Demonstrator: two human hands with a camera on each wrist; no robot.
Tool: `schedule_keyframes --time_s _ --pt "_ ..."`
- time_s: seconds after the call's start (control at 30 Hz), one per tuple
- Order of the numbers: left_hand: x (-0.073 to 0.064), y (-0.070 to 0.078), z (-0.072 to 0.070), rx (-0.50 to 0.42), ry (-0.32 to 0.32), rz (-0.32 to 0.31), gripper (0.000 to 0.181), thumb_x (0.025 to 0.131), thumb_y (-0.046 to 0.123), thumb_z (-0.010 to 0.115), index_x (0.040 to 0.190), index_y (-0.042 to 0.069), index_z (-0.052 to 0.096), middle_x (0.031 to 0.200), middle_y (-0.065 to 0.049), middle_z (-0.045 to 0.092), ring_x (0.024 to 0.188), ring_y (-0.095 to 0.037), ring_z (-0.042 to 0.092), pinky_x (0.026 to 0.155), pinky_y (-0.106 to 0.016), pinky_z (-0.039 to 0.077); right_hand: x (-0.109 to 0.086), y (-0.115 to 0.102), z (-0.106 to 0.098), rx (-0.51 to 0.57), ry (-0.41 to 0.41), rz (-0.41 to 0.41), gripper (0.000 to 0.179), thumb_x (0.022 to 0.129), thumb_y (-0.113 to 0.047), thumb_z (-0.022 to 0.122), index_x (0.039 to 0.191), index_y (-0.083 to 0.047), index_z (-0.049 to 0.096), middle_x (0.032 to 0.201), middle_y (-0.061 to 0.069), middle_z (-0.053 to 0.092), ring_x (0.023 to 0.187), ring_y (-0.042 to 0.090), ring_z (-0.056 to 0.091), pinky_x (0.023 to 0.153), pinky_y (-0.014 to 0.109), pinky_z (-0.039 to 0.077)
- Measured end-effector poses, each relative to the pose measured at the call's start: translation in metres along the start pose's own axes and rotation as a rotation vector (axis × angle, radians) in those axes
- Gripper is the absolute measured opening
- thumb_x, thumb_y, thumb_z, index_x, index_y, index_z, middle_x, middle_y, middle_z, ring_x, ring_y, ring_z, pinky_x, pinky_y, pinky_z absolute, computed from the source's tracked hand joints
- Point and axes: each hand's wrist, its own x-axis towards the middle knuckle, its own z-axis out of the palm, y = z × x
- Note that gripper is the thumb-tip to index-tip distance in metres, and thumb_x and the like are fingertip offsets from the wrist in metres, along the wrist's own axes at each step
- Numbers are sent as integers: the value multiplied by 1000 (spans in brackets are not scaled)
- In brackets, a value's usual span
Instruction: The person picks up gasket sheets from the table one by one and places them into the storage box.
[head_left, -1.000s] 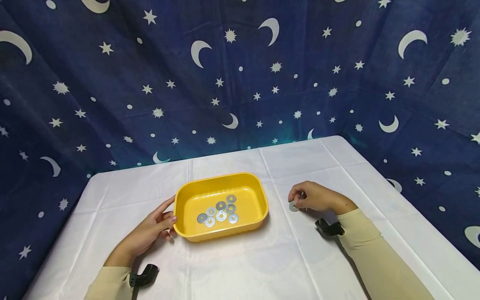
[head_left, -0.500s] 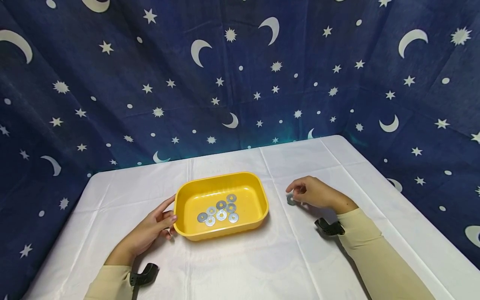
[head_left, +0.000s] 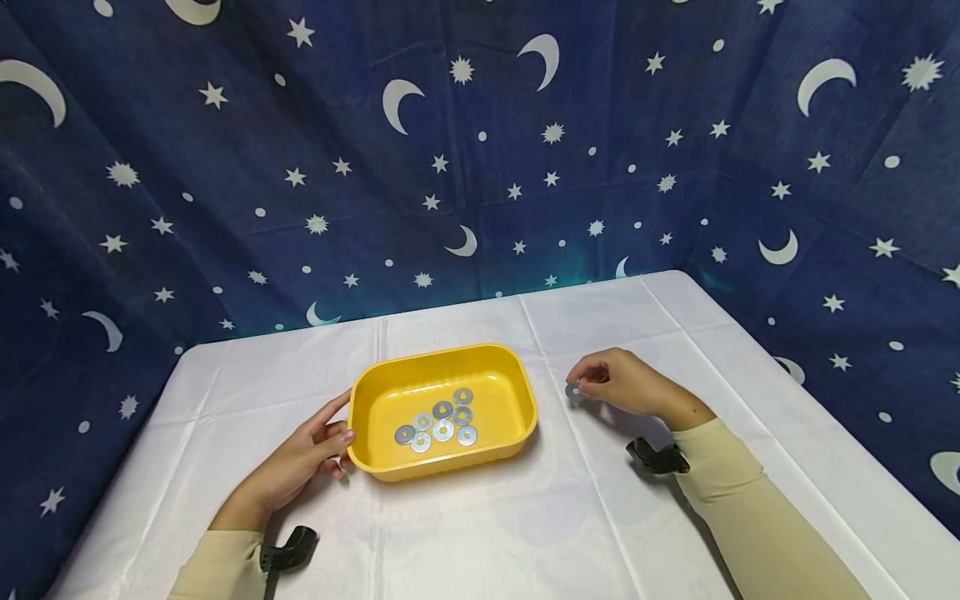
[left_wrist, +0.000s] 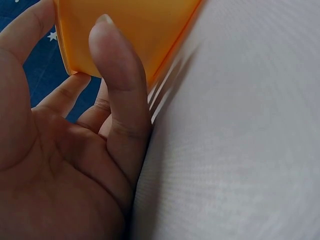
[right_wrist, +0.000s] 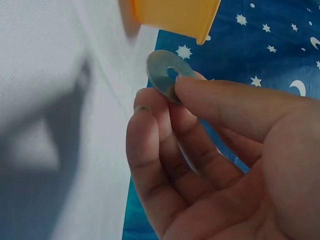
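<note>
A yellow plastic tray point(head_left: 382, 462) stands on the table with several flat silver washers point(head_left: 442, 430) lying inside it. At the tray's left end, my left hand point(head_left: 296, 462) rests its thumb and forefinger against the wall; the other fingers are bent below. In the left wrist view, the fingertips touch the orange-looking tray wall point(left_wrist: 145, 30). Right of the tray, my right hand point(head_left: 630, 383) pinches a single washer point(head_left: 573, 390) between thumb and fingers. The right wrist view shows this washer point(right_wrist: 161, 75) tilted, the thumb tip by its central hole.
A white cloth point(head_left: 495, 533) with fold creases covers the table. Behind it and along the sides hangs a dark blue curtain point(head_left: 360, 275) printed with moons and stars. Black wrist mounts point(head_left: 658, 457) sit at both sleeve cuffs.
My right hand has shifted slightly left and away from me, carrying the washer nearer the tray; its fingers have closed in around the washer. The left hand and tray stay put.
</note>
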Motion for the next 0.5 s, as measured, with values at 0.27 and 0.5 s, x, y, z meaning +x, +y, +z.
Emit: schedule_keyframes --time_s 0.27,0.5 --pt "-1 0 2 -5 4 -31 70 92 24 55 147 30 12 97 -8 48 73 -18 57 63 -27 54 -3 -16 -1 10 24 -70 12 84 -7 64 92 -16 69 82 -2 66 73 13 59 67 22 51" --pt "-1 1 1 1 4 -14 70 92 24 55 147 29 12 96 -7 48 72 -17 57 62 -27 54 4 -42 -3 -32 66 -98 12 85 -11 64 92 -18 69 79 -4 65 71 14 57 66 25 51"
